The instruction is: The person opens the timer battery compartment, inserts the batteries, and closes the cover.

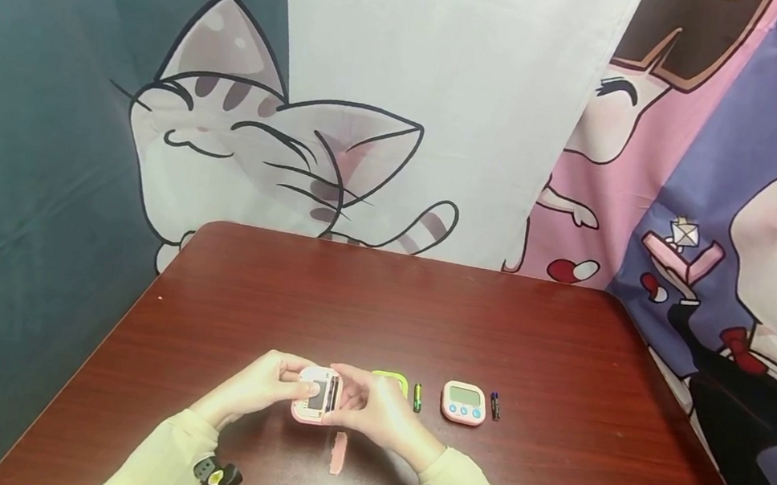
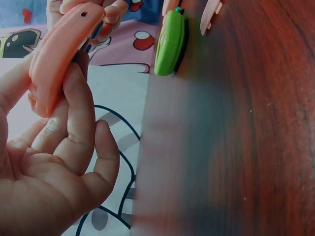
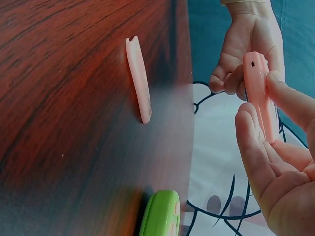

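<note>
A pink digital timer is held above the table with its back toward me. Its battery slot stands uncovered, and a dark battery shows inside. My left hand grips the timer's left side, thumb on the back. On the opposite side, my right hand pinches the edge near the slot. In the right wrist view the timer appears edge-on between both hands. Below it on the table lies a loose pink battery cover, also visible in the right wrist view.
Behind my right hand sits a green timer, partly hidden. A green battery lies beside it. Farther right are another pink timer, screen up with blue buttons, and a dark battery. A printed cloth hangs beyond the wooden table.
</note>
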`<action>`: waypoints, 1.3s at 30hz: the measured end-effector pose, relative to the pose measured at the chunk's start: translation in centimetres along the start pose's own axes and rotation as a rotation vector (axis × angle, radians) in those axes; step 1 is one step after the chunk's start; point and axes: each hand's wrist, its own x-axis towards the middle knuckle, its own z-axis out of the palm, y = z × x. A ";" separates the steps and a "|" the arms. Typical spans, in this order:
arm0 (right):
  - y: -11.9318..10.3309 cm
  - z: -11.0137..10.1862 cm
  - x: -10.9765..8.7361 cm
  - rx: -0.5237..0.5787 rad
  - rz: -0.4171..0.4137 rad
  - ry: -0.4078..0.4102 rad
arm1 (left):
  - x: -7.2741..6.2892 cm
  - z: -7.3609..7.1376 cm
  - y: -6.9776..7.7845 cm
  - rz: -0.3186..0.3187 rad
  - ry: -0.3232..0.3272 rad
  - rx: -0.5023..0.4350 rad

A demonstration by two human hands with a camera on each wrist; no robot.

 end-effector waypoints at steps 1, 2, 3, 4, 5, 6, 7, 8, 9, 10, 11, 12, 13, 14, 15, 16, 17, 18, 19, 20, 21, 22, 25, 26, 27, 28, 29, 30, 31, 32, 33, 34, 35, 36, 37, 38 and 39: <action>0.0 0.0 0.0 0.002 0.001 0.001 | 0.0 0.0 0.0 0.000 0.000 -0.002; 0.0 0.0 0.0 0.005 0.001 0.003 | 0.0 0.0 0.0 -0.001 0.001 -0.005; 0.0 0.0 0.0 0.006 0.002 0.005 | -0.1 0.0 0.0 -0.001 -0.001 -0.011; -0.1 0.0 0.0 0.010 0.003 0.007 | -0.1 0.0 0.0 -0.001 -0.003 -0.015; -0.1 0.0 0.0 0.014 0.002 0.010 | -0.1 0.0 0.0 0.000 -0.003 -0.018; -0.1 0.0 0.1 0.018 0.005 0.014 | -0.2 0.0 0.1 0.002 -0.004 -0.022; -0.1 0.1 0.1 0.023 0.008 0.017 | -0.2 0.0 0.1 0.002 -0.005 -0.027; -0.1 0.1 0.1 0.030 0.012 0.018 | -0.2 0.0 0.1 0.002 -0.005 -0.033; -0.1 0.1 0.1 0.034 0.017 0.019 | -0.2 0.0 0.1 0.003 -0.006 -0.040; -0.1 0.2 0.1 0.039 0.017 0.020 | -0.2 0.0 0.1 0.005 -0.007 -0.040; -0.1 0.2 0.1 0.044 0.019 0.019 | -0.2 0.0 0.1 0.009 -0.006 -0.037; -0.1 0.2 0.1 0.055 0.023 0.015 | -0.2 0.1 0.1 0.012 -0.007 -0.035; -0.1 0.3 0.0 0.062 0.026 0.011 | -0.2 0.1 0.1 0.016 -0.007 -0.031; 0.0 0.3 0.0 0.071 0.028 0.006 | -0.3 0.1 0.1 0.019 -0.006 -0.026; 0.0 0.3 0.0 0.079 0.030 0.002 | -0.3 0.1 0.0 0.021 -0.005 -0.026; 0.0 0.3 0.0 0.086 0.032 -0.002 | -0.3 0.2 0.0 0.023 -0.004 -0.023; 0.0 0.3 0.0 0.093 0.036 -0.004 | -0.3 0.2 -0.1 0.024 0.000 -0.021; 0.0 0.3 -0.1 0.102 0.039 -0.006 | -0.3 0.2 -0.1 0.024 0.000 -0.026; 0.0 0.3 -0.1 0.111 0.045 -0.008 | -0.2 0.3 -0.1 0.023 0.001 -0.030; -0.1 0.3 -0.1 0.120 0.050 -0.010 | -0.2 0.3 -0.2 0.020 0.003 -0.036; -0.1 0.3 -0.1 0.125 0.053 -0.014 | -0.2 0.3 -0.2 0.021 0.003 -0.035; -0.1 0.2 -0.1 0.131 0.054 -0.016 | -0.2 0.3 -0.2 0.020 0.004 -0.034; -0.3 0.2 -0.2 0.152 0.076 -0.020 | -0.2 0.4 -0.2 0.017 0.005 -0.033; -0.4 0.2 -0.2 0.156 0.083 -0.019 | -0.2 0.4 -0.2 0.016 0.007 -0.029; -0.4 0.2 -0.3 0.158 0.091 -0.017 | -0.2 0.5 -0.2 0.016 0.008 -0.026; -0.5 0.3 -0.3 0.165 0.100 -0.013 | -0.2 0.5 -0.3 0.012 0.010 -0.031; -0.5 0.3 -0.3 0.172 0.113 -0.009 | -0.2 0.5 -0.3 0.010 0.011 -0.032; -0.5 0.4 -0.3 0.177 0.120 -0.005 | -0.3 0.6 -0.3 0.010 0.014 -0.028; -0.5 0.5 -0.3 0.183 0.125 -0.002 | -0.3 0.6 -0.4 0.008 0.013 -0.028; -0.5 0.5 -0.3 0.189 0.129 0.001 | -0.3 0.6 -0.4 0.008 0.014 -0.026; -0.5 0.6 -0.4 0.199 0.131 0.004 | -0.3 0.6 -0.4 0.007 0.013 -0.027; -0.5 0.7 -0.4 0.211 0.133 0.007 | -0.3 0.6 -0.5 0.007 0.013 -0.023; -0.5 0.7 -0.4 0.220 0.134 0.012 | -0.2 0.6 -0.5 0.009 0.013 -0.014; -0.4 0.8 -0.4 0.225 0.134 0.016 | -0.2 0.6 -0.5 0.010 0.015 -0.003; -0.4 0.9 -0.4 0.226 0.133 0.020 | -0.2 0.5 -0.6 0.011 0.019 0.013; -0.3 1.0 -0.4 0.226 0.129 0.022 | -0.2 0.5 -0.6 0.013 0.024 0.031; -0.2 1.0 -0.4 0.218 0.126 0.023 | -0.2 0.5 -0.7 0.017 0.027 0.050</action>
